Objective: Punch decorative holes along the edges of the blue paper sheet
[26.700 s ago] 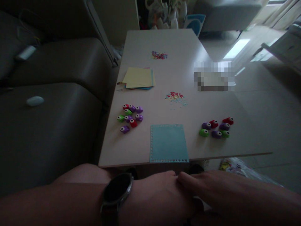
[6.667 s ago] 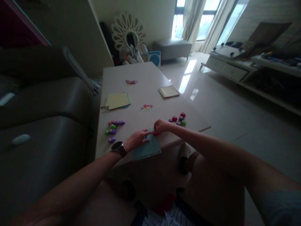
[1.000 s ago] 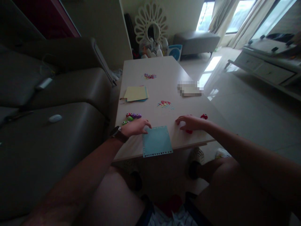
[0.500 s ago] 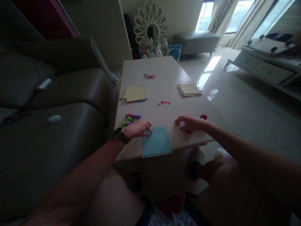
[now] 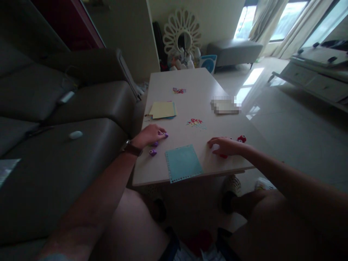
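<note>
My left hand (image 5: 149, 135), with a watch at its wrist, is closed with its fingertips on a small purple craft punch (image 5: 166, 135). Two more purple punches (image 5: 153, 153) lie below that hand, which hides others of the group. On the table's near edge rests a light blue sheet (image 5: 183, 163), with rows of small holes along its left and bottom edges. My right hand (image 5: 224, 145) lies on the table right of the sheet, thumb and fingers apart. Red punches (image 5: 241, 139) are beside and partly under it.
A stack of coloured paper (image 5: 163, 110) lies at the table's left side. Two heaps of paper bits, one nearer (image 5: 195, 122) and one farther (image 5: 179, 90), sit along the middle. A blurred pale object (image 5: 225, 106) is at the right edge. A sofa (image 5: 95, 134) stands close on the left.
My left hand has left the blue sheet and moved up and left onto the group of punches. The right hand stays in place. The view has shifted slightly.
</note>
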`<state>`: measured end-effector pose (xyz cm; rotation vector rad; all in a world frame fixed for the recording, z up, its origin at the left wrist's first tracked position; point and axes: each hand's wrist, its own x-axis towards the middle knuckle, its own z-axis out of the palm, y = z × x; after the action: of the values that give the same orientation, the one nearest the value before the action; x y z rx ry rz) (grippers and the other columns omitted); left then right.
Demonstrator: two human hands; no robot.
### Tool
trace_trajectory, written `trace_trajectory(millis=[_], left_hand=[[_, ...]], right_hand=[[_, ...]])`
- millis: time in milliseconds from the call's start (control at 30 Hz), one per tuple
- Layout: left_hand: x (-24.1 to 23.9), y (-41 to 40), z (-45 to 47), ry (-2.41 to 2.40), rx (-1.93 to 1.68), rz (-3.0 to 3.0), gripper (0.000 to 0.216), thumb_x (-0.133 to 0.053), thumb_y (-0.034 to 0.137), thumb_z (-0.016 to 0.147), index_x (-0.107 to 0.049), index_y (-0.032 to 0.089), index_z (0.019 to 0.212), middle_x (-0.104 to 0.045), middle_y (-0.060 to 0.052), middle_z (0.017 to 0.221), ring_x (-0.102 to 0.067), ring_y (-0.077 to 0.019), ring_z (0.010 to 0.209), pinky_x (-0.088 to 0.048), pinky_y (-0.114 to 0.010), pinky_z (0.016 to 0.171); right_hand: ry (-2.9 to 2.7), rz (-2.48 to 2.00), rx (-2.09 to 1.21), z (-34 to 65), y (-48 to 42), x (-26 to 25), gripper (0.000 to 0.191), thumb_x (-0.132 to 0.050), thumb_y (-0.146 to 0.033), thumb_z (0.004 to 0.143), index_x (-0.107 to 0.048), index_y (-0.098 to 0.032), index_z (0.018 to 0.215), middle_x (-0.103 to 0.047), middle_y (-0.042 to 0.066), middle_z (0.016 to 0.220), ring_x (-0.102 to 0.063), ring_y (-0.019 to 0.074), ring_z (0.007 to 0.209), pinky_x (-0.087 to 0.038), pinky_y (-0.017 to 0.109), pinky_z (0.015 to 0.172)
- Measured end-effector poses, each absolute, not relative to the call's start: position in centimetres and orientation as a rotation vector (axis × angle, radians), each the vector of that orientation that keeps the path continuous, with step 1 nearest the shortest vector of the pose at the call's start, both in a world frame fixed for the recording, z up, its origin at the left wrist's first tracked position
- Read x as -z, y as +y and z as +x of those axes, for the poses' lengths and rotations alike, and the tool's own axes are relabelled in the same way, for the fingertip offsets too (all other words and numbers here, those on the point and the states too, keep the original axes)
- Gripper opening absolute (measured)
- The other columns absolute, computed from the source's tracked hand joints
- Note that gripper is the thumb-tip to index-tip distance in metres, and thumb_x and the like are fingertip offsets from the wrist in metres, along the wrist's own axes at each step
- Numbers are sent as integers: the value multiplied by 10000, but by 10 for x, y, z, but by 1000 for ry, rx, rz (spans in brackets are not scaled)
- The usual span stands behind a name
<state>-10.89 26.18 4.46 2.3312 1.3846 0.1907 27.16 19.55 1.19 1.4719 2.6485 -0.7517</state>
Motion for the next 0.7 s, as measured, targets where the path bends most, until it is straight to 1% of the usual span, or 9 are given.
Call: trace_trajectory(millis=[67, 133, 200, 367, 500, 700], left_hand=[[-51, 270, -126, 1637, -338, 2208, 253, -655, 188, 864, -741, 138, 1097, -752, -104, 1016, -696, -194, 903, -516, -277, 824], [-51, 276, -140, 1796, -395, 2116, 270, -654, 142, 843, -735, 128, 1100, -750, -104, 1019, -693, -186, 894, -517, -264, 828], [-46, 279, -150, 1868, -375, 2063, 273, -669, 113, 815, -741, 121, 1078, -750, -110, 1021, -696, -194, 913, -518, -263, 849], [-31, 281, -162, 1917, -310, 1993, 220, -691, 87, 796, -747, 103, 1008, -758, -123, 997, -702, -206, 930, -525, -270, 856], [-28, 282, -162, 1916, -282, 1977, 221, -706, 99, 800, -745, 81, 1017, -755, -140, 1037, -700, -205, 937, -519, -268, 865], [-26, 284, -156, 1896, -267, 1986, 208, -701, 118, 805, -765, 122, 1002, -761, -132, 1042, -711, -218, 965, -526, -262, 865]], right_hand=[[2658, 1466, 766, 272, 195, -11, 251, -662, -192, 768, -710, -254, 1007, -677, 80, 1275, -633, 301, 1173, -437, 446, 1061], [2656, 1481, 770, 272, 195, -10, 249, -662, -210, 773, -712, -258, 1012, -674, 79, 1284, -633, 306, 1179, -439, 455, 1061], [2655, 1490, 764, 273, 195, -9, 260, -658, -213, 770, -710, -261, 1020, -675, 79, 1286, -631, 309, 1183, -436, 464, 1066], [2682, 1463, 755, 273, 196, -6, 245, -656, -210, 767, -698, -233, 1008, -673, 110, 1281, -628, 317, 1183, -426, 460, 1081], [2706, 1429, 743, 273, 197, -6, 230, -651, -215, 786, -697, -231, 1010, -683, 113, 1251, -634, 306, 1169, -433, 425, 1071], [2670, 1456, 704, 276, 199, -1, 304, -650, -258, 799, -696, -220, 1097, -672, 109, 1263, -637, 306, 1165, -456, 433, 1049]])
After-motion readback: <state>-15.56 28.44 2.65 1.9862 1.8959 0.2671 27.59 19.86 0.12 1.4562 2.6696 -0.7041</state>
